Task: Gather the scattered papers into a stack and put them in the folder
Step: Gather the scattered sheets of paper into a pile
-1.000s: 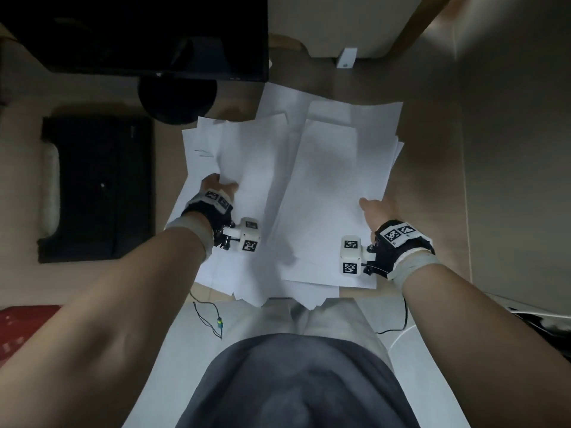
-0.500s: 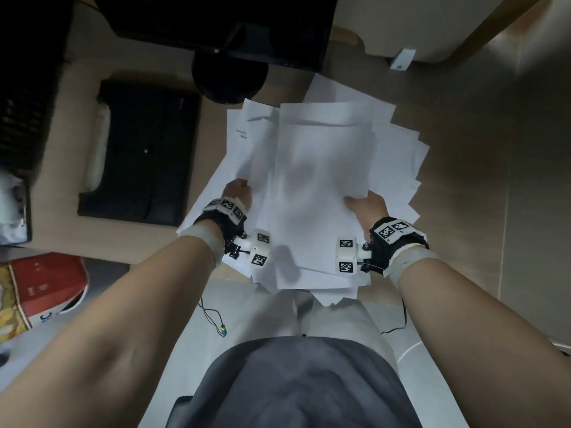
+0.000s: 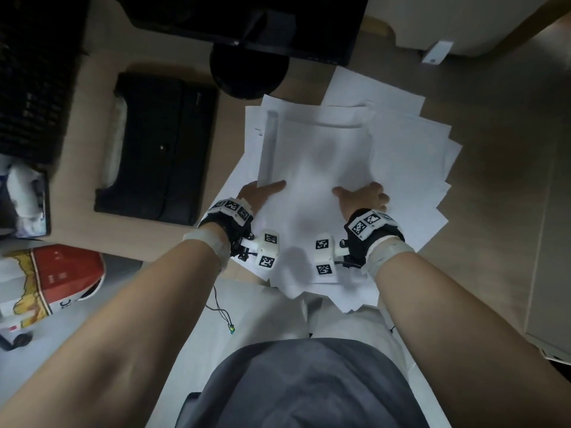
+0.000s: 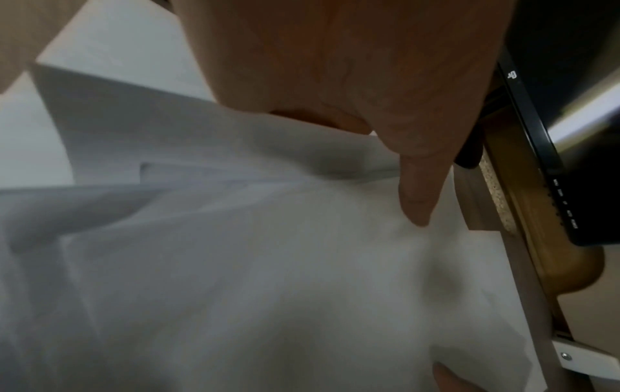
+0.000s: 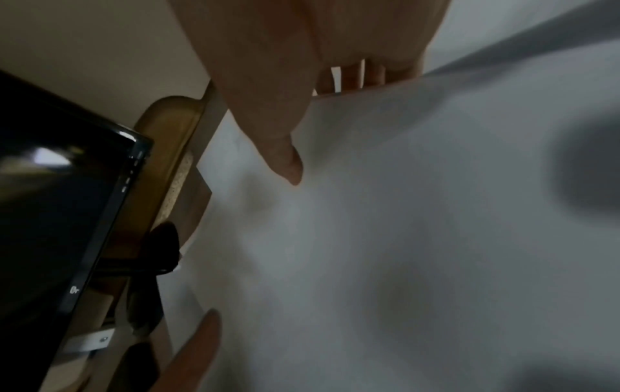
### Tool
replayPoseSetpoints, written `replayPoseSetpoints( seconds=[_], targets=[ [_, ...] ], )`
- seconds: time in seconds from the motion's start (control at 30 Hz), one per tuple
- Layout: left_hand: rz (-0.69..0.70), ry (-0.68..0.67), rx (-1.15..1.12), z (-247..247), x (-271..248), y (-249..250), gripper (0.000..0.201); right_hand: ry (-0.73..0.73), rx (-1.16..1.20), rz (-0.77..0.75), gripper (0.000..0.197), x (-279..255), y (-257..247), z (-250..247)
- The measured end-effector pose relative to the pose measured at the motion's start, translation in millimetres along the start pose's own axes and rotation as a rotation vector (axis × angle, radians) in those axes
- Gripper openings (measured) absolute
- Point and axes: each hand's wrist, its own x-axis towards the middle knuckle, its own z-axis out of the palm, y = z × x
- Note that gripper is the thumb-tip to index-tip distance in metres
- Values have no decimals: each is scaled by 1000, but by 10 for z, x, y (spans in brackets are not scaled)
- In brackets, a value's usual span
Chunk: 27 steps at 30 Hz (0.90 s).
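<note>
A loose, fanned pile of white papers lies on the wooden desk in front of me. My left hand grips the left side of the upper sheets, thumb on top and fingers hidden beneath. On the right side my right hand holds the same sheets, its thumb on top and its fingers behind the paper edge. The upper sheets bow slightly between the two hands. A black folder lies shut on the desk left of the pile, apart from both hands.
A dark monitor and its round black stand base sit just behind the papers. A black slatted object is at far left. A red and white box stands below the desk edge at lower left. Bare desk lies right of the pile.
Both hands have moved inward toward each other, pushing the spread sheets into a narrower, more overlapped pile. The head view has shifted to the left, so the pile and folder now sit further right.
</note>
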Motion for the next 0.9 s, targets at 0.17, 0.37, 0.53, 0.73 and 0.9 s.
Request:
replayPoseSetpoints(
  seconds=[0.17,0.37,0.53,0.73,0.9],
  targets=[
    [-5,0,64,31,3,36,99,-206,113,67,93,137,-92,-43],
    [72,42,58,67,-22,73,72,-120,-11,91,86,100,-145,-26],
    [55,20,42,107,-119,112,70,-216,129,9,83,173,-54,-49],
    [46,-3,-113,156,-77,97,92,-211,345,-97,39,167,198,-227],
    [106,-94,-68,400,-238,430,67,-196,542,-162,36,215,371,-696]
  ],
)
